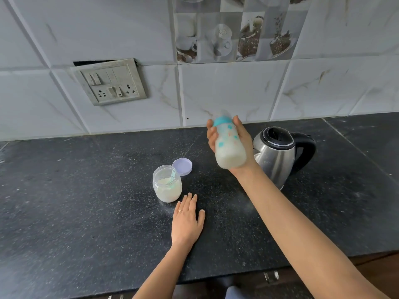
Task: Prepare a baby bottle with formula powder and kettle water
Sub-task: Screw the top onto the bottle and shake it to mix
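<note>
Dark speckled stone counter (86, 201) is running across the view below pale marbled wall tiles (226, 93), its front edge and the metal drawer pulls (271, 276) under it being cut off at the bottom. The right hand (245, 139) is gripping the baby bottle (230, 145) in the air above the counter, fingers and thumb wrapping its sides. The bottle is tilting, milky liquid sitting in its lower end. Its teal collar (222, 121) is showing, but the teat above it is blurring into the wall and is hard to make out. Bottle and wrist are covering the left side of the steel kettle (274, 156), which is standing just behind them with its lid down. The left hand (186, 223) is lying flat on the counter, fingers straight, just beside the open powder jar (167, 184). A teal scoop (172, 174) is leaning inside the jar, half hidden by its cloudy wall. The lilac lid (182, 166) is lying behind the jar. A grimy switch panel (110, 82) is sitting crooked on the wall.
</note>
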